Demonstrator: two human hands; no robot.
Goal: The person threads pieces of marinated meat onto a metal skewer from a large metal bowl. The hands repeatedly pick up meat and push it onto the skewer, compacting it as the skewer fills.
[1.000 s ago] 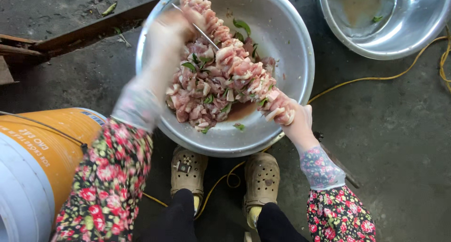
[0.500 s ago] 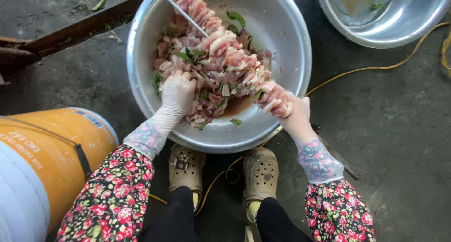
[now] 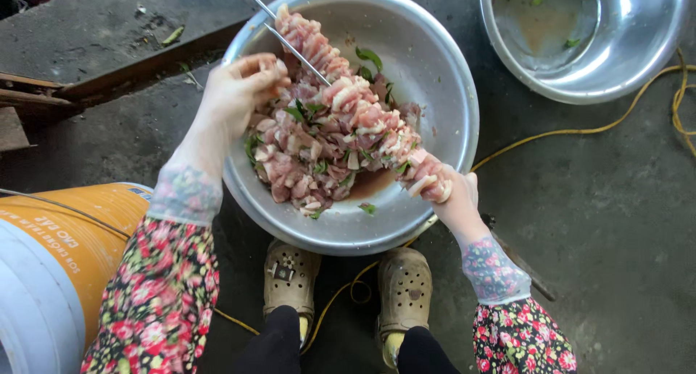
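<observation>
Head cam: empty bowl (image 3: 580,69) beside meat bowl (image 3: 442,76).

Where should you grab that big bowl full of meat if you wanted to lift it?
Probably by the rolled rim of the metal bowl, with one of your hands on each side, from the left and the right. It is wide, round and has no handles, and the meat pieces heaped inside look heavy. The near rim by the clogs is bare too.

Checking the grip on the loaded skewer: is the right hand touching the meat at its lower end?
Touching. The head view shows the right hand closed around the meat threaded at the skewer's lower end, no gap visible.
</observation>
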